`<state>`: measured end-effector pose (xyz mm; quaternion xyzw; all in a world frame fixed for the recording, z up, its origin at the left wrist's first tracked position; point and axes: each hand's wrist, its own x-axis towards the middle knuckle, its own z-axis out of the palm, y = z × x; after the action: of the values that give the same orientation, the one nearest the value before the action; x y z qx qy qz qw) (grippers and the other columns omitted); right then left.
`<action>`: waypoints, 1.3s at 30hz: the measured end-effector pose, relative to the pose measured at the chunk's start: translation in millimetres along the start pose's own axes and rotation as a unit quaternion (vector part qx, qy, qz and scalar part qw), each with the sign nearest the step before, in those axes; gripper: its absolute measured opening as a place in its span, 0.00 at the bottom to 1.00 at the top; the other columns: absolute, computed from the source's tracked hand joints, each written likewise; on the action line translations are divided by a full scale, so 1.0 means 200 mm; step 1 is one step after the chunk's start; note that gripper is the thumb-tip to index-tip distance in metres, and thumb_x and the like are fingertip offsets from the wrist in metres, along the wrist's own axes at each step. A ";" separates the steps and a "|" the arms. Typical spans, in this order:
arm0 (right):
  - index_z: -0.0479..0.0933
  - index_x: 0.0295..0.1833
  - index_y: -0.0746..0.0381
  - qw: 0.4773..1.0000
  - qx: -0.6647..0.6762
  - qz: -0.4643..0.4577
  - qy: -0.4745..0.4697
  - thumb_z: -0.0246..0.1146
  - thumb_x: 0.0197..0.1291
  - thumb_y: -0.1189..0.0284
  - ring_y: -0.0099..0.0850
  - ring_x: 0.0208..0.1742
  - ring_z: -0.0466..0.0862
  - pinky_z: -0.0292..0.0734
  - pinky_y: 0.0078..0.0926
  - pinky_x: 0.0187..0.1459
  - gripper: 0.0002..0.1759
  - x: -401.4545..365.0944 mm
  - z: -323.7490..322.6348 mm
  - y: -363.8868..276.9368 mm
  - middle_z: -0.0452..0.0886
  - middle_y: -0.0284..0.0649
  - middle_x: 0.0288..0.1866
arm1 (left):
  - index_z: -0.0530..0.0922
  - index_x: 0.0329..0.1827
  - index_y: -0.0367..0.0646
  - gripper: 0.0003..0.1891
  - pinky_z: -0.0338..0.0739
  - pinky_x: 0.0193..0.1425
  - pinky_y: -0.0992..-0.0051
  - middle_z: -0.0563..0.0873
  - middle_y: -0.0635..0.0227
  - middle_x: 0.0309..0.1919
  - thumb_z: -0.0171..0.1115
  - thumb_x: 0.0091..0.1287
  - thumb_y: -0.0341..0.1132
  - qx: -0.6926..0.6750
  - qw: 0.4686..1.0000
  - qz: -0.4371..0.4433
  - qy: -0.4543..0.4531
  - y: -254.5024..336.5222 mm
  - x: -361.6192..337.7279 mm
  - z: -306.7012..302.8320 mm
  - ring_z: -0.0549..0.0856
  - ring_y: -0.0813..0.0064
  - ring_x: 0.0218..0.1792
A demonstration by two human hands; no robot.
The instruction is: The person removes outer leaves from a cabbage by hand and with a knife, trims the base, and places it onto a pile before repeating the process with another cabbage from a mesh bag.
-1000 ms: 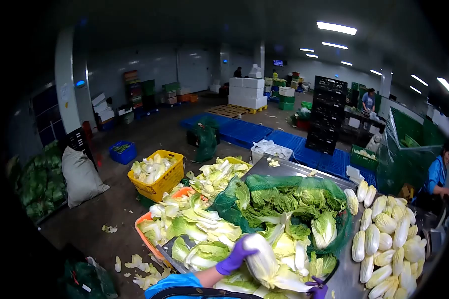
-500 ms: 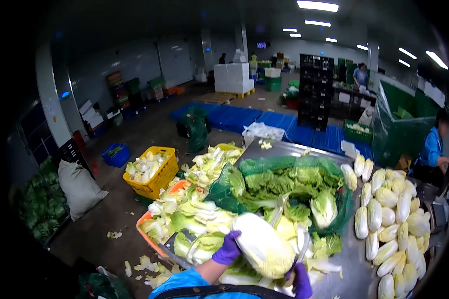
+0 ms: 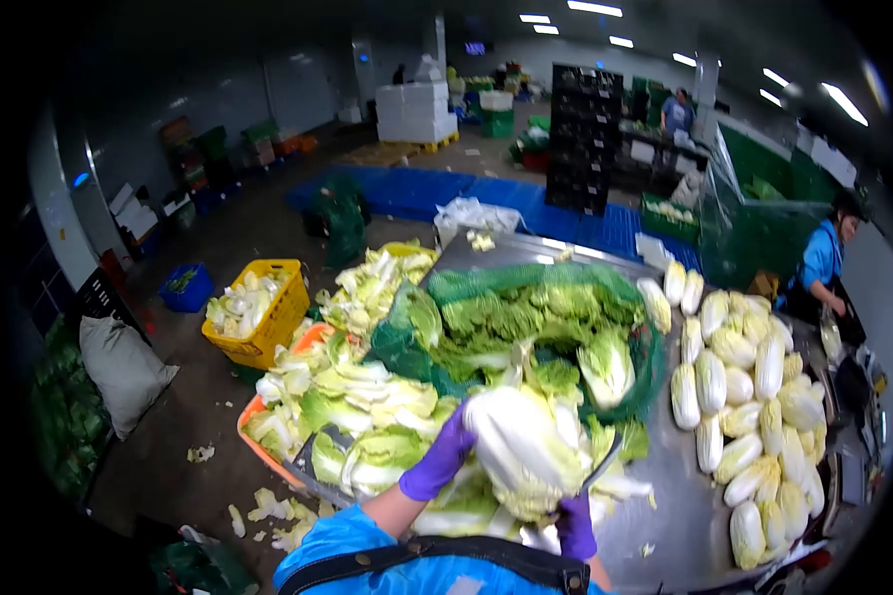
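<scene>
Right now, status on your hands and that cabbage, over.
Left hand gripping cabbage by its side. Right hand closed on what looks like a knife at its near end. Loose leaves crowd the table; net bag behind.

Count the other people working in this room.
3: a person in blue at the right; another in blue far back; a dark figure by the white boxes. Others may be hidden.
</scene>
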<state>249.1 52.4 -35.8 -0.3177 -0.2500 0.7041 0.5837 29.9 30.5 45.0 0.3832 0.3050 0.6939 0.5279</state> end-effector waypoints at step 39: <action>0.68 0.60 0.65 0.884 -0.417 -0.124 -0.170 0.74 0.40 0.65 0.25 0.52 0.76 0.70 0.22 0.51 0.39 0.00 0.16 -0.23 0.76 0.41 0.54 | 0.65 0.59 0.40 0.41 0.71 0.56 0.69 0.75 0.58 0.51 0.75 0.41 0.40 0.377 0.924 -0.070 0.022 -0.22 -0.11 0.07 0.77 0.67 0.51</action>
<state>255.3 62.4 19.0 -0.3741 -0.6534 0.5000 0.4279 67.1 20.8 10.7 0.5163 0.5812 0.4973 0.3852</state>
